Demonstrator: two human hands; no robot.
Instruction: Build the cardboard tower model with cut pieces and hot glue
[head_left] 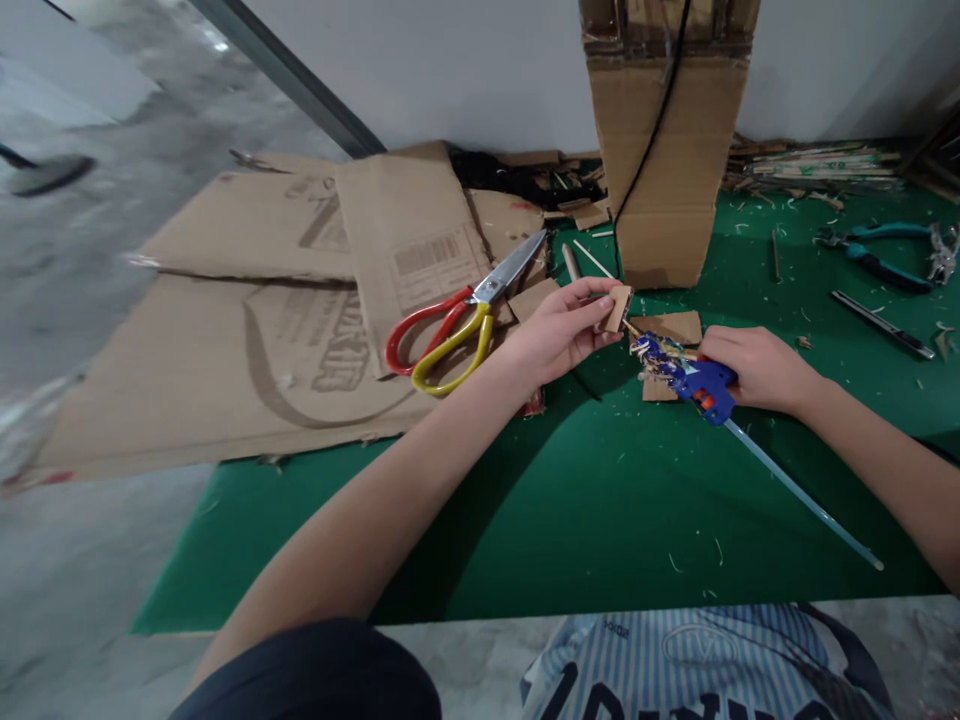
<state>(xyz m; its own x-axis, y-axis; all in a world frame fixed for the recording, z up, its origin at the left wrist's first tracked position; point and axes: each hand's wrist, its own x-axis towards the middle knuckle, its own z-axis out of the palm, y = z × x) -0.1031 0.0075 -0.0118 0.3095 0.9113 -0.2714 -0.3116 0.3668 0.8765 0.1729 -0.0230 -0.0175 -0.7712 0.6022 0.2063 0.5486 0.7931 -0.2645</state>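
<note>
My left hand (561, 328) pinches a small cardboard piece (619, 308) above the green mat (540, 520). My right hand (754, 365) is wrapped round a blue glue gun (694, 380), whose glue-crusted nozzle (651, 352) points at the small piece. A clear glue stick (802, 495) sticks out of the gun's back toward me. Another flat cardboard scrap (671, 328) lies under the gun.
Scissors (465, 320) with red and yellow handles lie on flattened cardboard sheets (270, 330) at the left. A tall cardboard box (664, 150) with a black cable stands at the back. Teal pliers (877, 255) and a thin tool (881, 325) lie at the right. Wood scraps (817, 165) line the wall.
</note>
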